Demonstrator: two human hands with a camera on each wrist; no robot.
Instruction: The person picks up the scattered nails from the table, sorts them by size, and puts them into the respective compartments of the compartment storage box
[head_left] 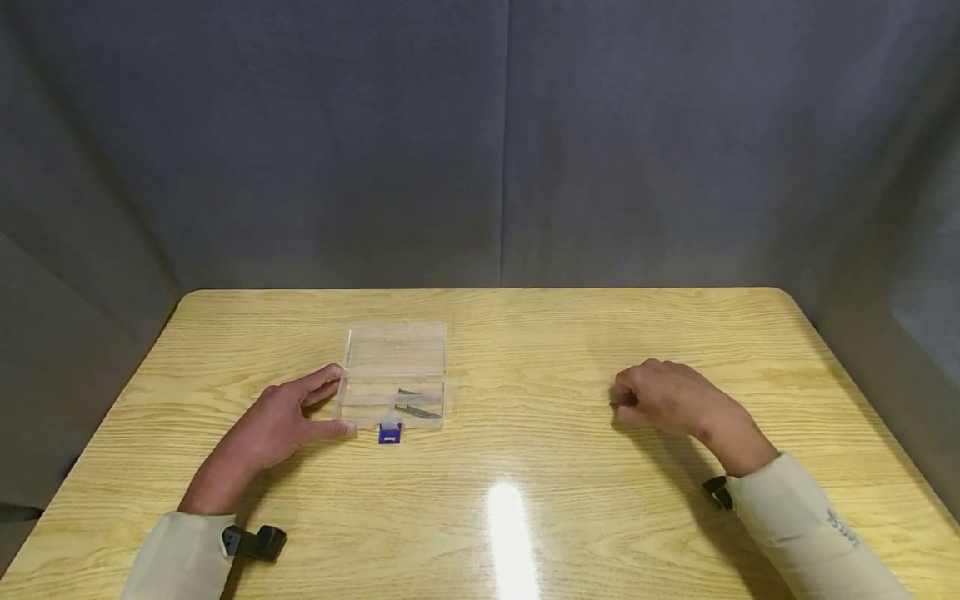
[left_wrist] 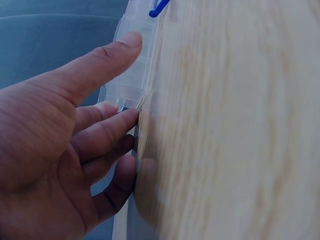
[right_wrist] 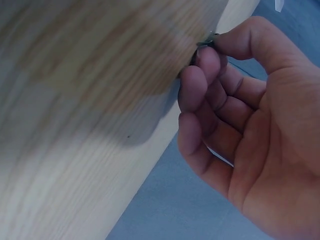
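A clear plastic box [head_left: 432,422] lies on the table left of the middle with its lid [head_left: 397,348] laid back. Dark, thin, nail-like metal pieces [head_left: 420,412] lie in its right part, and a blue latch [head_left: 390,433] hangs at its front. My left hand [head_left: 277,421] holds the box at its left end, thumb at the front corner, fingers by the back. Over at the right, my right hand [head_left: 667,398] is low over the table. Its thumb and fingertips pinch a small dark metal piece [right_wrist: 207,42], mostly hidden by the fingers.
The wooden table [head_left: 525,358] has grey cloth walls [head_left: 337,150] behind it and at both sides. Black straps with small cameras [head_left: 258,543] sit at the cuffs. Bare wood lies between the box and the right hand.
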